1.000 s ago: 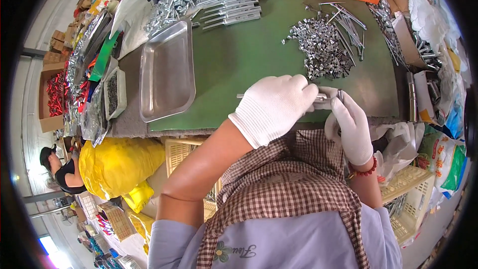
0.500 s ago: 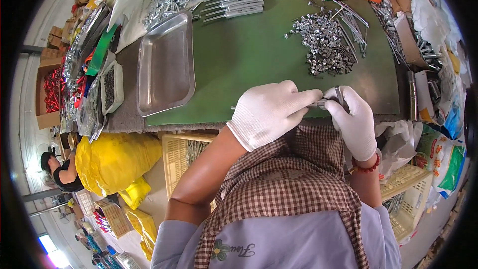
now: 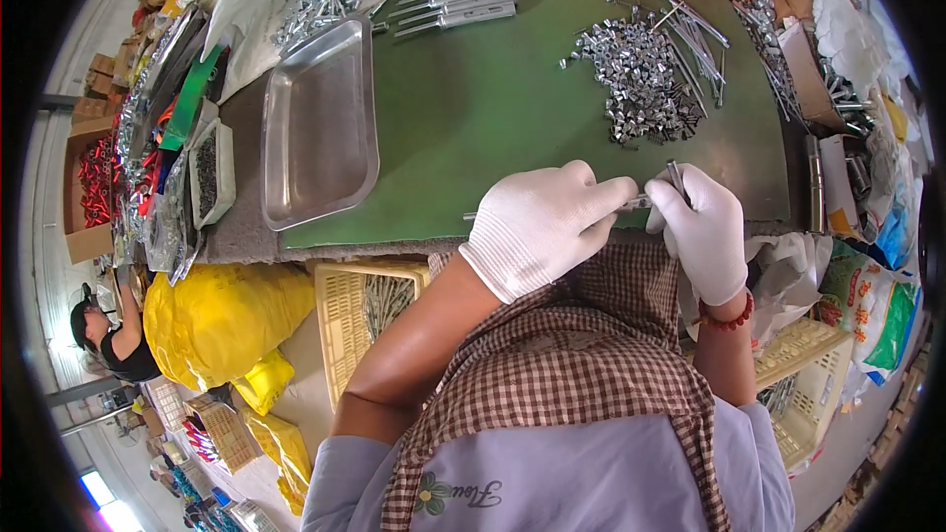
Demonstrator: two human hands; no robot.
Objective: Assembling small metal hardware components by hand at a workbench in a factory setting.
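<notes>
The left hand (image 3: 547, 227) has its grip pinched on a slim metal rod (image 3: 636, 204), held above the near edge of the green surface (image 3: 463, 108); the right hand's (image 3: 705, 232) grip pinches a short metal pin (image 3: 675, 175) beside the rod's end; whether rod and pin touch is hard to tell; a pile of small metal parts (image 3: 641, 79) lies beyond; a steel tray (image 3: 320, 128) sits leftward.

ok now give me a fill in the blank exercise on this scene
1. The left hand and right hand wear gloves coloured ____.
2. A short cylindrical metal piece sticks up from the ____ hand.
3. The rectangular metal tray lies to the ____ of the small metal parts.
4. The beaded bracelet is coloured ____.
Missing words: white; right; left; red.
</notes>
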